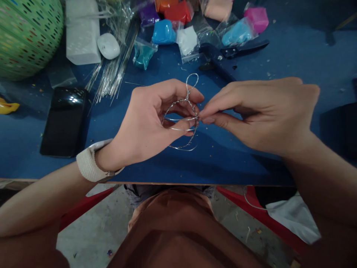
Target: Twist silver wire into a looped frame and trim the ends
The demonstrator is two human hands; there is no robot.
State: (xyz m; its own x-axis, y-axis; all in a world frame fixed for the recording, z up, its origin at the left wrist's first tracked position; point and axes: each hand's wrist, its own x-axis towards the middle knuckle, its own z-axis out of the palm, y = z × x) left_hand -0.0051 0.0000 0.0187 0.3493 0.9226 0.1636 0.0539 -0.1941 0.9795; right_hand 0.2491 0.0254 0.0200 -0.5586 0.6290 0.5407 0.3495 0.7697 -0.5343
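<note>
- Wire figure point(186, 99): small loop point(192, 74) points away, long axis near to far.
- Left hand point(152, 121): fingers half curled, holding it.
- Right hand point(262, 111): fingers pinched closed on its side.

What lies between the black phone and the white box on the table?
A small clear plastic bag lies between the black phone and the white box, as the head view shows.
</note>
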